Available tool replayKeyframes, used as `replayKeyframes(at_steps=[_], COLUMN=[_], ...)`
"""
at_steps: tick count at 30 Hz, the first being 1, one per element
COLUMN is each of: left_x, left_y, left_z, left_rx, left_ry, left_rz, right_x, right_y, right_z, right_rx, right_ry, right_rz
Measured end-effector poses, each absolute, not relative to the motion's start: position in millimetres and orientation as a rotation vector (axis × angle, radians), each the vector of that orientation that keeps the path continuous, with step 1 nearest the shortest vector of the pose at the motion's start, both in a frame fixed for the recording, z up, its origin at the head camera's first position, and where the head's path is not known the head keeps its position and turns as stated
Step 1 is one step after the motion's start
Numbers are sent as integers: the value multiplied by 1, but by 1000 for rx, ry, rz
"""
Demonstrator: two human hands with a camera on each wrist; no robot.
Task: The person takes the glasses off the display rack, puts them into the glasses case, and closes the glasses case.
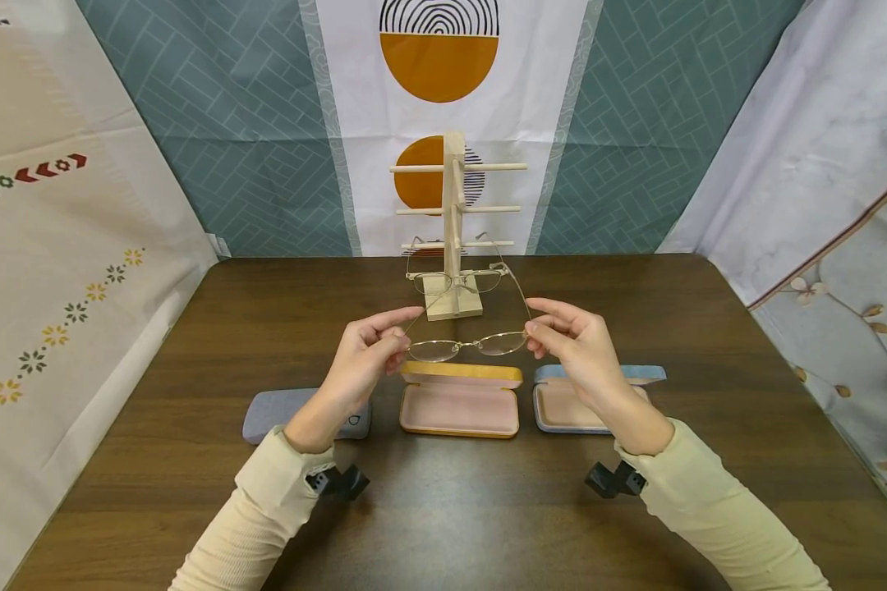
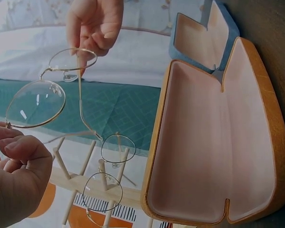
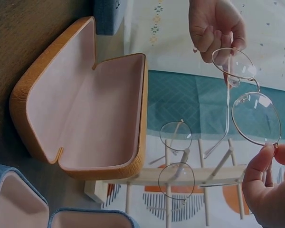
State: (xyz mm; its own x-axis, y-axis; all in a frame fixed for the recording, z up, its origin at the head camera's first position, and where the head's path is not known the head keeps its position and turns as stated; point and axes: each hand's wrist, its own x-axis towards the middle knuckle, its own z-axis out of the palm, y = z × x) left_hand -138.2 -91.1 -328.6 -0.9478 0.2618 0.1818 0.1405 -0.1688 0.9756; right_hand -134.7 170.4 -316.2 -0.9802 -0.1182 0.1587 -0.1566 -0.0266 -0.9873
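A pair of thin gold-rimmed glasses (image 1: 434,351) hangs in the air between both hands, its temples unfolded toward the stand. My left hand (image 1: 369,351) pinches the frame at its left hinge, and my right hand (image 1: 571,338) pinches the right hinge. Below the lenses lies an orange glasses case (image 1: 459,409), open, with a pink lining. Behind the held pair, a second pair of glasses (image 1: 485,281) rests on the lowest pegs of a wooden display stand (image 1: 452,222). In the left wrist view both round lenses (image 2: 36,103) show clearly.
An open blue case (image 1: 562,409) sits right of the orange one, partly behind my right forearm. On the left a closed grey-blue case (image 1: 277,410) is partly covered by my left wrist. The dark wooden table (image 1: 458,501) ends at a patterned cloth backdrop (image 1: 266,164).
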Motion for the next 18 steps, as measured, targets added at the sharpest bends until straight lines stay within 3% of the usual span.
replayKeyframes(at_steps=[18], left_x=[-141], left_y=[-93], left_z=[-332], left_rx=[603], left_ry=[1942], left_rz=[2258], right_x=[-135], right_y=[171], right_z=[-317], right_rx=[310], right_ry=[-2158], right_rz=[2229])
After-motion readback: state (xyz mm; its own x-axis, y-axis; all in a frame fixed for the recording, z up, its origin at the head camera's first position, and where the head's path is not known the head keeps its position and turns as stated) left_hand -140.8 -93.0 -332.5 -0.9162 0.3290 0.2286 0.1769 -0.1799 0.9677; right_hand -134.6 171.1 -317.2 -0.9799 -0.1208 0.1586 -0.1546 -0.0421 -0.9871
